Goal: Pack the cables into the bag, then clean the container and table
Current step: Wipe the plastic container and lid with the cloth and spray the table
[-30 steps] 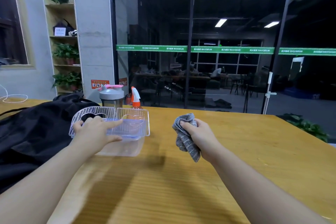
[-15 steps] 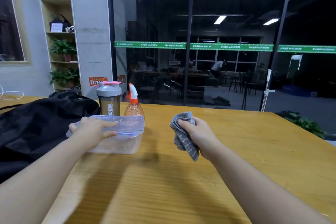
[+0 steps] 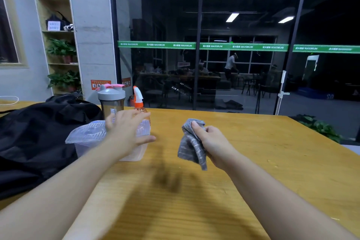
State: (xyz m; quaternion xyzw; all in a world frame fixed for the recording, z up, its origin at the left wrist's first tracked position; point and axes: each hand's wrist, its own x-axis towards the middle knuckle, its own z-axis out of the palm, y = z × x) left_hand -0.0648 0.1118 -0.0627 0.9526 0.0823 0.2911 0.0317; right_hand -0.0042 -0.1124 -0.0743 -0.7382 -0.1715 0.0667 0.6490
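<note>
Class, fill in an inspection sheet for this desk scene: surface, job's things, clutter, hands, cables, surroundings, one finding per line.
Surface: wooden table, bare wood in front of the arms.
Job's things: black bag lying at the left; clear container beside it with its lid on; grey cloth.
Clutter: shaker bottle and spray bottle standing behind the container.
Hands: left hand open, over the lid, blurred; right hand grips the cloth above the table.
Cables: a white cable at the far left edge; none seen in the container.
Surroundings: glass wall beyond the table; plant shelves at left.
</note>
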